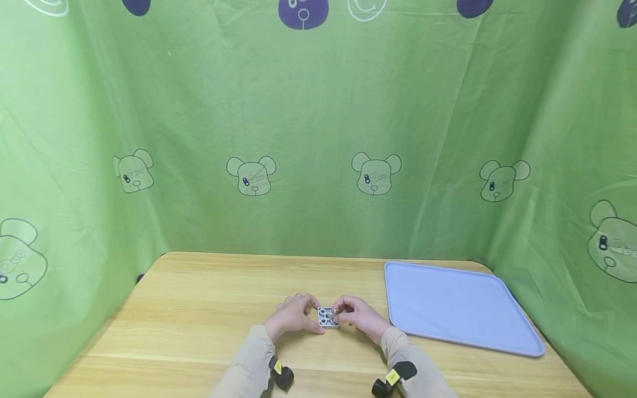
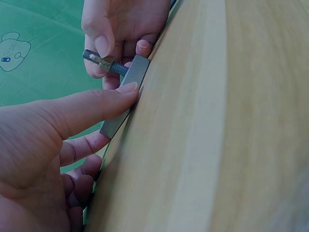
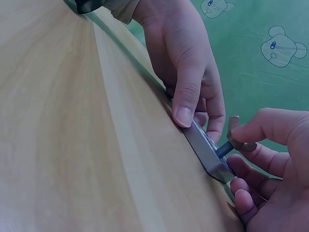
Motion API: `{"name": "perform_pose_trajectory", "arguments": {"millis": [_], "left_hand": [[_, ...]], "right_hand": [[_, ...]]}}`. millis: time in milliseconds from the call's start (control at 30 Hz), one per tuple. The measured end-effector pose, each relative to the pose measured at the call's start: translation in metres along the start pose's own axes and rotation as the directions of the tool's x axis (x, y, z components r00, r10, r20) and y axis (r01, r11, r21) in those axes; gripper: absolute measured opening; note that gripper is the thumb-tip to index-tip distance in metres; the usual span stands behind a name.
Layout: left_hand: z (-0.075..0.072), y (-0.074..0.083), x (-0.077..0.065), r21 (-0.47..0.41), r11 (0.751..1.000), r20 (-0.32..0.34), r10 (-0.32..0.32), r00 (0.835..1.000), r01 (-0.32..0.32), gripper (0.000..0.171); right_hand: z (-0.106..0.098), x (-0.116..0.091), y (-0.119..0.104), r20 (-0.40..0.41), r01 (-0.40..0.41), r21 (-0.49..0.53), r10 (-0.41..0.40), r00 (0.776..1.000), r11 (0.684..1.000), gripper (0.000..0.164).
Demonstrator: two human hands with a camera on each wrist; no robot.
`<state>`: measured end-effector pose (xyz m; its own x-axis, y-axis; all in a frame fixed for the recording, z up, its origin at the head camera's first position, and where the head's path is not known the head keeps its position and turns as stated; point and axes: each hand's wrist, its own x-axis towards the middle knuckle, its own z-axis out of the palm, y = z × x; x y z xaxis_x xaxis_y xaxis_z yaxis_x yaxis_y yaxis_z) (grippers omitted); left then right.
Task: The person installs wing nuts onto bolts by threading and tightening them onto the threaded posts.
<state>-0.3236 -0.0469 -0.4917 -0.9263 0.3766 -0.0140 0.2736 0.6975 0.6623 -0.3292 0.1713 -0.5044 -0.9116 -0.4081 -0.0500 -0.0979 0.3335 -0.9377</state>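
A small grey square block (image 1: 328,326) with round rings on its top lies on the table between the two hands. My left hand (image 1: 294,316) holds it at the left, thumb on the near side and fingers at the far side. From the block rises a threaded bolt (image 3: 224,150), standing at its right part. On the bolt sits a metal wing nut (image 3: 235,141), which my right hand (image 1: 364,319) pinches between thumb and finger. Threads show above and below the nut in the left wrist view. The right hand's lower fingers (image 3: 245,200) are curled beside the block's end.
A pale blue rectangular tray (image 1: 458,304) lies on the right of the wooden table (image 1: 199,287). Green curtains (image 1: 318,99) printed with bear heads enclose the back and sides. Each sleeved wrist carries a black camera (image 1: 282,374).
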Motion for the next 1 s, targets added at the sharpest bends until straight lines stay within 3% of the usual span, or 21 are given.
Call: {"name": "perform_pose_trajectory", "arguments": {"millis": [300, 800, 1000], "left_hand": [[0.0, -0.0003, 0.0003, -0.001, 1.0, -0.004, 0.003, 1.0, -0.003, 0.051], [-0.0005, 0.0004, 0.0, -0.007, 1.0, 0.001, 0.004, 1.0, -0.004, 0.05], [-0.0001, -0.0001, 0.0004, -0.003, 1.0, 0.0, 0.002, 1.0, -0.002, 0.05]], "right_hand": [[0.0016, -0.0005, -0.0023, -0.021, -0.003, -0.027, 0.002, 1.0, 1.0, 0.026], [0.0009, -0.003, -0.0036, -0.01, 0.02, 0.016, -0.02, 1.0, 1.0, 0.026], [-0.0001, -0.0045, -0.0058, -0.032, -0.005, 0.045, 0.007, 0.999, 0.999, 0.022]]}}
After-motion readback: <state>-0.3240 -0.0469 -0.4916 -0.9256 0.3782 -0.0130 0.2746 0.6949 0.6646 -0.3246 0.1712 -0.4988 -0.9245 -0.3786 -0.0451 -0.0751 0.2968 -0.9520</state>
